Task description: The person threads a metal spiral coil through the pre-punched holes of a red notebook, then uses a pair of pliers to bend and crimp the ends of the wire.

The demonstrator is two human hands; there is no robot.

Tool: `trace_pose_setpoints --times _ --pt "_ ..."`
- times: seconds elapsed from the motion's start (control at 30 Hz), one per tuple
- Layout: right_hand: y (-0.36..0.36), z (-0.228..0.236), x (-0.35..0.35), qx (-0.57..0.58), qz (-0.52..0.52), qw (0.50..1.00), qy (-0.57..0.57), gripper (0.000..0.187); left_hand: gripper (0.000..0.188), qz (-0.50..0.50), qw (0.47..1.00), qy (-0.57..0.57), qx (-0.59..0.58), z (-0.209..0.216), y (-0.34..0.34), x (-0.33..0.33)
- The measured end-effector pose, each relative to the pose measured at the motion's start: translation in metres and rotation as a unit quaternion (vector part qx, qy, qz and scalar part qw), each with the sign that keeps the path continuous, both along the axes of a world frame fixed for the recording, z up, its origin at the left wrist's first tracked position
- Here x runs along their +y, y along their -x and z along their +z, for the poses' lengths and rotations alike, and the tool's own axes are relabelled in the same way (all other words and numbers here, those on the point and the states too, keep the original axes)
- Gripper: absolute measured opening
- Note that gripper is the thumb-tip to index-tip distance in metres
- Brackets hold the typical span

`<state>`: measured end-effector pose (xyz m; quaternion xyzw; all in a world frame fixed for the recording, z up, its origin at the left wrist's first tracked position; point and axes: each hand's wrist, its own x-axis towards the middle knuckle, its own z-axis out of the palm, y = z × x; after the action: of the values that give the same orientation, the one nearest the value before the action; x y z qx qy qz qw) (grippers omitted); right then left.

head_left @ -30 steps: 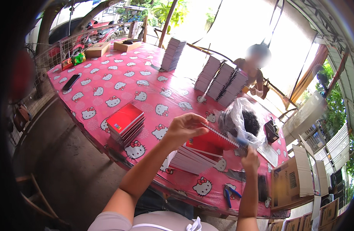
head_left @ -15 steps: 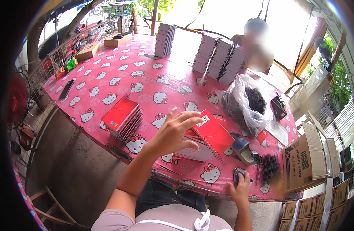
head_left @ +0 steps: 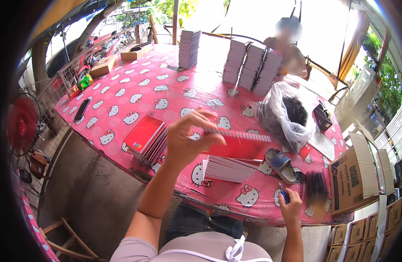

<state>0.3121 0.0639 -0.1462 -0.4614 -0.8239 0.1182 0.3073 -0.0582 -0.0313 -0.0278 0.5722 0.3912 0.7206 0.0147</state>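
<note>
My left hand (head_left: 190,137) is closed on the end of a red spiral notebook (head_left: 240,146), held tilted with its coil spine uppermost and blurred by motion. Below it, a stack of notebooks (head_left: 231,169) lies with white page edges showing. My right hand (head_left: 292,207) grips a small blue-handled tool (head_left: 285,196), perhaps pliers, near the table's front edge. Beside that hand lie black spiral coils (head_left: 314,185) and a blue slipper-shaped object (head_left: 281,165). To the left sits a neat pile of red spiral notebooks (head_left: 146,136).
A clear plastic bag (head_left: 277,122) of black coils stands on the pink patterned tablecloth (head_left: 139,94). Tall notebook stacks (head_left: 253,65) rise at the back, near another person (head_left: 292,52). An open cardboard box (head_left: 354,179) is at the right; a phone (head_left: 82,109) lies far left.
My left hand, open before, has closed on the red notebook and lifted it to a tilt off the stack. My right hand has picked the blue-handled tool up from the table.
</note>
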Motion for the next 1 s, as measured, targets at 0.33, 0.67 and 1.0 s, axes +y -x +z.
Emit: trace_pose_setpoints --times 0.33,0.67,1.0 --pt "0.075 0.068 -0.06 0.173 0.162 0.971 -0.015 0.038 0.021 0.122 0.957 0.074 0.254 -0.036 -0.068 -0.007" --pt "0.112 0.088 -0.063 0.184 0.225 0.956 -0.036 0.043 0.025 0.106 0.985 0.003 0.138 -0.043 -0.083 -0.001" --pt "0.108 0.07 -0.055 0.24 0.219 0.907 0.269 0.03 0.014 0.116 0.985 -0.107 0.068 -0.035 -0.046 -0.013"
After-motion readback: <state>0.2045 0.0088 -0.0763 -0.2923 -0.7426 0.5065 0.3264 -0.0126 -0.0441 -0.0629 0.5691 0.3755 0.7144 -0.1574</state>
